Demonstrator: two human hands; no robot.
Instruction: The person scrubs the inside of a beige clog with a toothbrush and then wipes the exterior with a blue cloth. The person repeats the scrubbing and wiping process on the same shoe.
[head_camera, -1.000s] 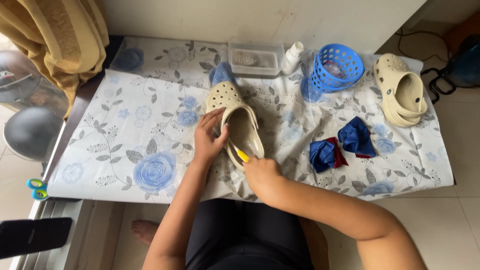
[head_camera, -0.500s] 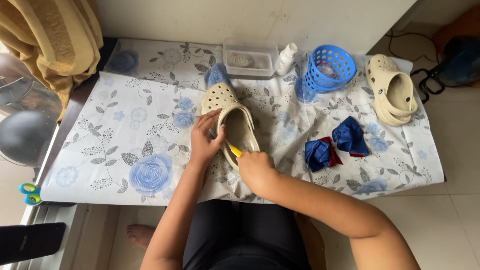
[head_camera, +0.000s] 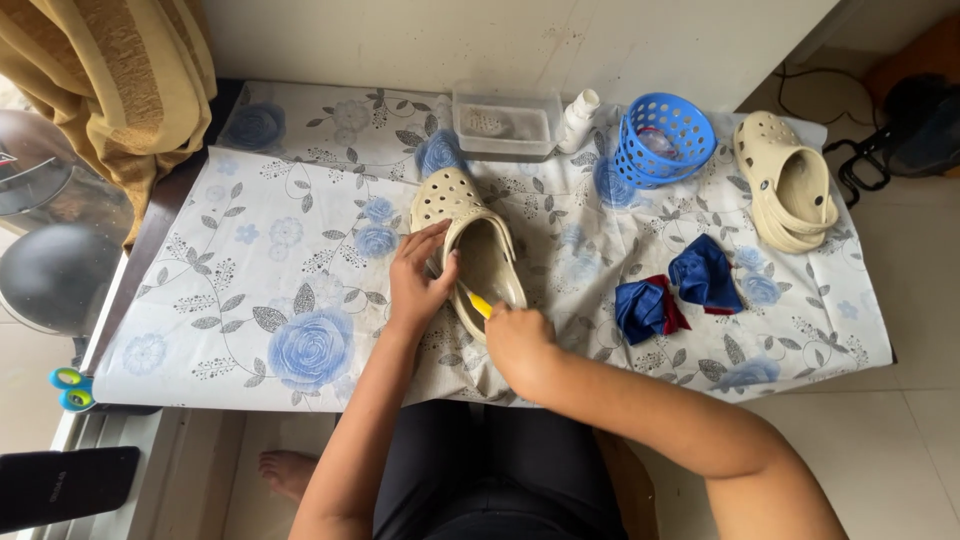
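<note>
Clog (head_camera: 470, 240) between left hand (head_camera: 418, 282) and right hand (head_camera: 518, 342)

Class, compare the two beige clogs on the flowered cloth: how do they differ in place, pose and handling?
The near clog lies mid-table with its toe pointing away; the far clog sits at the table's right end, beside the blue basket.
The left hand grips the near clog while the right hand works a yellow tool inside it; the far clog lies untouched.
Both are beige, perforated and open side up.

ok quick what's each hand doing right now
Left hand: closed on the rim of the beige clog.
Right hand: closed on a yellow-handled tool inside that clog.
</note>
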